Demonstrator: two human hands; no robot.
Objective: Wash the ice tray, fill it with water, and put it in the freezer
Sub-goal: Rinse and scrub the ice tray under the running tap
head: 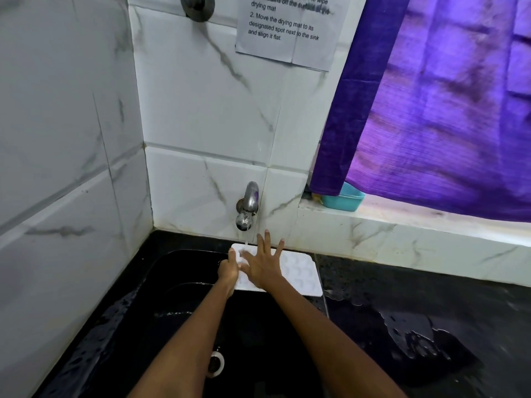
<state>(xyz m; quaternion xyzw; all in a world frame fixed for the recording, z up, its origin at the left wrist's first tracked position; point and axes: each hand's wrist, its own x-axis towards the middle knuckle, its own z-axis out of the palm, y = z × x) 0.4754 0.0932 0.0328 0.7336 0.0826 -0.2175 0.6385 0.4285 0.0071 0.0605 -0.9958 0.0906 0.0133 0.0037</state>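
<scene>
The white ice tray (298,272) is held over the black sink (184,317), close to the back wall and directly under the steel tap (247,206), from which a thin stream of water (246,242) runs onto the tray's far left corner. The tray lies roughly level, its long side running left to right, with its right end reaching over the sink's right edge toward the wet black counter (431,326). The left hand (229,270) grips the tray at its left short edge, fingers curled round that edge with the thumb on top, so nearly the whole tray extends to the right of this grip. The right hand (263,267) lies flat on the tray's upper face, fingers straight and spread wide, pointing toward the wall; it covers the left-middle part of the tray, just beside the left hand, and the tray's right half shows bare beyond it. A round drain (215,364) sits at the sink's bottom between the forearms. On the ledge to the right stands a teal tub (343,201), partly under a purple curtain (431,110). A printed paper notice (287,27) is stuck on the tiled wall (201,110) above the tap.
</scene>
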